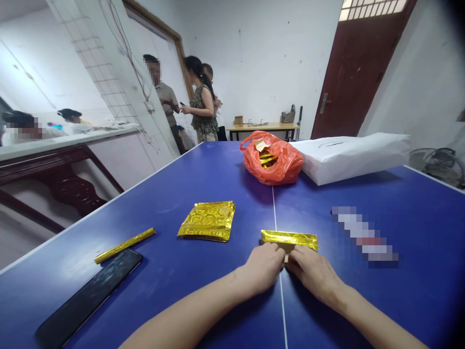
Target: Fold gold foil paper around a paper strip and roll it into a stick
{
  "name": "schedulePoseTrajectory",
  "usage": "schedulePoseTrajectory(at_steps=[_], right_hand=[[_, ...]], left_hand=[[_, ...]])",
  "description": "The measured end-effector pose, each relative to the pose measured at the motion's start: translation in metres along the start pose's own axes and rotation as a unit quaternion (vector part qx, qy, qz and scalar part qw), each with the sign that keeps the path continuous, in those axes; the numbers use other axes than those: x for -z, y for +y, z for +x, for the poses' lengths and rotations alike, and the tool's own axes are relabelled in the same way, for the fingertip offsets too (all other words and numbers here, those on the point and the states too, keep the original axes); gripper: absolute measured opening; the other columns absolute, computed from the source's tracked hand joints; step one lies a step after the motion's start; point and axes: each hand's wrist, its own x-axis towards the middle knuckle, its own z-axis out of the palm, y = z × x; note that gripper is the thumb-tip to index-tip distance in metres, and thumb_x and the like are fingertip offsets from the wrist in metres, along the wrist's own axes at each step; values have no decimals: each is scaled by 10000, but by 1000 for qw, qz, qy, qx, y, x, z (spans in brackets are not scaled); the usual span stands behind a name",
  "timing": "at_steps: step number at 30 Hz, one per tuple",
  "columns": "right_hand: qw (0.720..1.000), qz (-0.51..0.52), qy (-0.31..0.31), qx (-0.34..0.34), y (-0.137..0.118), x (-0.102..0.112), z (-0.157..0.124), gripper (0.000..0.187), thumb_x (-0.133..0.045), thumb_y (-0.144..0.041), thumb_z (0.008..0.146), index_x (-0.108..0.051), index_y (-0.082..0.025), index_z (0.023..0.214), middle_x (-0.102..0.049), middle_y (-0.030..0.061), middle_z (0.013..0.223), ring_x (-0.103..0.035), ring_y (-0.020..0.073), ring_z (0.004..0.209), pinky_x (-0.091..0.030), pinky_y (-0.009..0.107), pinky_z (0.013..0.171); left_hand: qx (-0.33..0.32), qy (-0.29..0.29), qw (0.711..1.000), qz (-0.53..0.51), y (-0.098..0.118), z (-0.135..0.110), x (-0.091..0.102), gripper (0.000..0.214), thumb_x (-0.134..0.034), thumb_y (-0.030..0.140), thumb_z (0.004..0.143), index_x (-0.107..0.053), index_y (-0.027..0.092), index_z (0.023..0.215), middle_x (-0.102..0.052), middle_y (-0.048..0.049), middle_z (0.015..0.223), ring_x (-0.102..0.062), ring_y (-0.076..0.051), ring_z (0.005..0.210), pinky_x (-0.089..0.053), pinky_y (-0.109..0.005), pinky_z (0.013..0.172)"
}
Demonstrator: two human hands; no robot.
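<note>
Lower left: phone [90,295] and gold roll [125,245], both lying diagonally. Centre-left: foil stack [208,220], flat. Lower centre: left hand [264,266] and right hand [313,271], fingers curled, both pinching the near edge of the foil strip [289,237]. Strip lies flat on the blue bench [181,174], long axis left–right, across the white centre line. Upper centre: orange bag [279,162], white bag [352,155] just beside it. Open surface lower right. White walls; brown door [359,63] upper right.

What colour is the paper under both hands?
Shiny gold; the paper shows best in the head view.
</note>
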Motion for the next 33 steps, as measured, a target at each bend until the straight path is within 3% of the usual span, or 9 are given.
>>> schedulePoseTrajectory(at_steps=[13,20,33], right_hand=[[993,58,-69,-79,24,18,-2,114,-488,-196,761,-594,-218,726,-640,13,744,-566,165,689,-367,257,593],[988,80,-101,-88,38,29,-3,125,-494,-173,711,-596,-220,656,-641,-3,682,-567,158,655,-359,248,572],[984,92,-122,-87,54,28,-6,169,-477,-119,679,-607,-213,732,-635,2,741,-560,154,702,-361,233,589]], left_hand=[[54,-48,995,-66,-12,3,4,143,-443,223,811,-574,178,845,-617,-63,873,-575,-203,803,-444,-296,699],[63,-67,993,-73,-21,0,8,151,-451,178,775,-587,185,839,-640,-60,847,-587,-205,777,-438,-290,672],[61,-85,992,-68,-31,-4,13,205,-421,136,755,-582,198,866,-643,-55,884,-586,-198,779,-434,-280,651]])
